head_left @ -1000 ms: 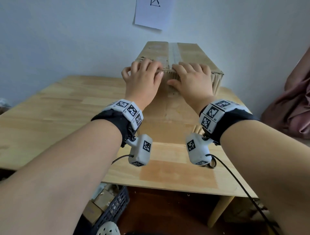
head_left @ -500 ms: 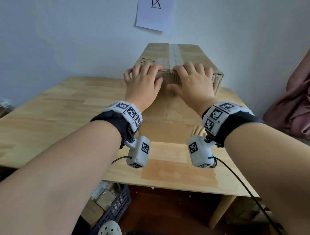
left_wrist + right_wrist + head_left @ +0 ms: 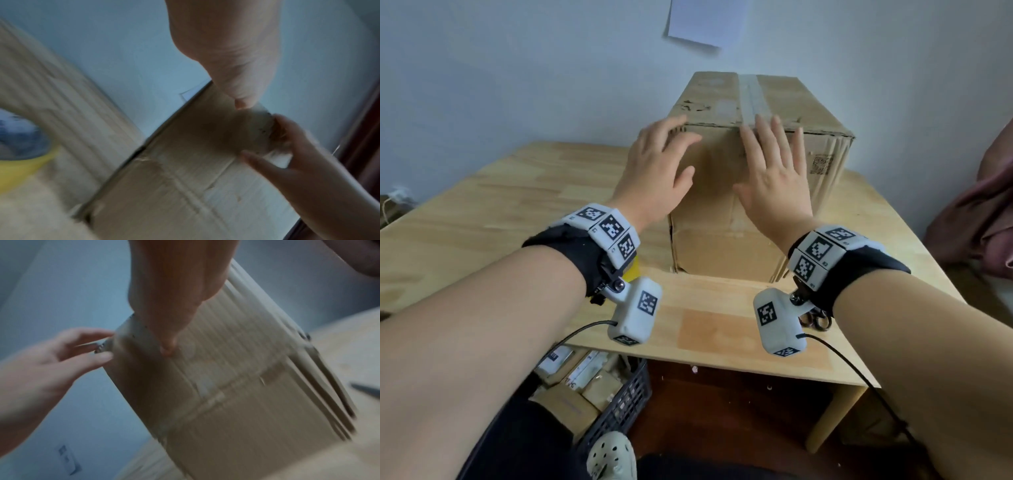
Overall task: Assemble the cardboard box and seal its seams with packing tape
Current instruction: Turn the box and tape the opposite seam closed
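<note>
Light wooden table (image 3: 524,219) set against a pale blue wall (image 3: 517,68). White paper sheet (image 3: 707,20) fixed to the wall, blurred. Dark plastic crate (image 3: 625,401) under the table, holding small cartons. Pinkish-brown cloth (image 3: 976,219) at right. Light perforated clog (image 3: 611,457) on the floor. Scissors (image 3: 813,320) near the table's front edge, partly hidden.
</note>
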A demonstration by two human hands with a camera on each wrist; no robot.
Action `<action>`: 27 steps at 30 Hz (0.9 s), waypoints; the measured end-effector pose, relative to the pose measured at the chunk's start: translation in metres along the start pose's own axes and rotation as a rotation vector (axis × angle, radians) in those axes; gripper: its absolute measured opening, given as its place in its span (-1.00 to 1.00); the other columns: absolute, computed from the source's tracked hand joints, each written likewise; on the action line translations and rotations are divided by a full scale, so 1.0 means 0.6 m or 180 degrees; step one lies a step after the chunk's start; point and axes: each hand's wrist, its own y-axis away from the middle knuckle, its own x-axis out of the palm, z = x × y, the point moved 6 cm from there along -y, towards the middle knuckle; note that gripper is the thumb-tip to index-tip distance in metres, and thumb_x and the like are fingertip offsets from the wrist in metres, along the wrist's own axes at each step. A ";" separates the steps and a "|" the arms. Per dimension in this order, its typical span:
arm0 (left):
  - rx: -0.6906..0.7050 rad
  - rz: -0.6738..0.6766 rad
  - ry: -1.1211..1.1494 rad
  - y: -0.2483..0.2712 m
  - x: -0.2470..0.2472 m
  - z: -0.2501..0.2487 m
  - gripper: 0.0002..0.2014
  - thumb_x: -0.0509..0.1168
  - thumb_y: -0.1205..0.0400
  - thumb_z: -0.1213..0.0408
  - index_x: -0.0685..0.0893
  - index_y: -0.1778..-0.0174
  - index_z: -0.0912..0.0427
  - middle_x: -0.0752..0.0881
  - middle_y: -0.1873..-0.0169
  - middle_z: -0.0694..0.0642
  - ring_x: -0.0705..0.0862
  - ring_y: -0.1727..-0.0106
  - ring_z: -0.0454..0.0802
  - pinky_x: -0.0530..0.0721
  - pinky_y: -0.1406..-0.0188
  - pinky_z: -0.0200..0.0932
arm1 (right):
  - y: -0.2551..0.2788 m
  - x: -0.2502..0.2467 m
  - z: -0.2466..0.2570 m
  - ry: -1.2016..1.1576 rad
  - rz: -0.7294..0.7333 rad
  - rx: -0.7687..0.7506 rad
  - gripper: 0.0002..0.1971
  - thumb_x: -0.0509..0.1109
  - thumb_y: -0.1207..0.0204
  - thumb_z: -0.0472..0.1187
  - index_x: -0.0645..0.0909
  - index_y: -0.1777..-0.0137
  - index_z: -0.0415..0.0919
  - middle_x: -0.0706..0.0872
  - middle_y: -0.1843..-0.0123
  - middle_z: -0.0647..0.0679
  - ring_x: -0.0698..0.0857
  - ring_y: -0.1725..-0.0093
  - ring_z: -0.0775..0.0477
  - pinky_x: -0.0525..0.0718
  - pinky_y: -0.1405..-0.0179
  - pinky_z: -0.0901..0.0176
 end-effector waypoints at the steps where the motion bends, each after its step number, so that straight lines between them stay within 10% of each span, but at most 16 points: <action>1: -0.0122 -0.0090 0.0016 0.018 -0.004 0.012 -0.62 0.28 -0.57 0.27 0.56 -0.32 0.22 0.44 -0.39 0.29 0.41 -0.39 0.30 0.29 -0.42 0.12 | 0.014 0.003 0.015 -0.0206 -0.0252 -0.0247 -0.40 0.35 -0.45 -0.32 0.39 -0.53 -0.29 0.39 -0.56 -0.34 0.32 -0.57 -0.37 0.04 -0.59 -0.28; 5: -0.0674 0.0631 0.0082 0.092 0.033 0.076 -0.67 0.28 -0.61 0.26 0.54 -0.30 0.19 0.40 -0.34 0.24 0.38 -0.37 0.22 0.29 -0.39 0.06 | 0.064 0.056 0.081 -0.1101 0.0216 -0.0712 -0.59 0.22 -0.42 -0.43 0.60 -0.28 -0.30 0.64 -0.17 -0.32 0.61 -0.09 -0.37 0.65 -0.10 -0.23; 11: -0.1411 0.1761 -0.0090 0.165 0.106 0.160 -0.52 0.24 -0.65 0.05 0.40 -0.47 0.11 0.30 -0.45 0.19 0.27 -0.48 0.22 0.30 -0.47 0.11 | 0.089 0.164 0.115 -0.1406 0.2354 0.0155 -0.72 0.14 -0.62 -0.21 0.60 -0.23 -0.11 0.71 -0.11 -0.12 0.66 -0.08 -0.22 0.68 -0.06 -0.13; 17: -0.1254 0.2592 -0.0577 0.186 0.184 0.198 -0.33 0.27 -0.56 -0.15 0.34 -0.53 0.10 0.31 -0.50 0.15 0.30 -0.46 0.20 0.48 -0.35 0.15 | 0.084 0.219 0.132 -0.1316 0.2938 0.0232 -0.72 0.11 -0.60 -0.23 0.68 0.03 -0.21 0.75 0.01 -0.16 0.70 0.04 -0.22 0.72 0.00 -0.14; 22: -0.1191 0.2991 -0.0841 0.192 0.216 0.204 -0.49 0.29 -0.60 0.11 0.42 -0.47 0.12 0.37 -0.45 0.12 0.34 -0.41 0.23 0.59 -0.20 0.14 | 0.081 0.237 0.155 -0.1278 0.3219 0.0122 -0.75 0.14 -0.60 -0.24 0.60 0.23 -0.24 0.69 0.09 -0.15 0.63 0.09 -0.20 0.65 0.07 -0.01; 27: -0.1081 0.3234 -0.0826 0.192 0.227 0.189 -0.70 0.23 -0.64 0.35 0.61 -0.29 0.29 0.50 -0.29 0.27 0.64 -0.08 0.22 0.63 -0.03 -0.02 | 0.090 0.249 0.163 -0.1524 0.3251 0.0278 -0.73 0.15 -0.61 -0.21 0.69 -0.03 -0.26 0.72 -0.07 -0.15 0.67 -0.05 -0.17 0.67 -0.11 -0.07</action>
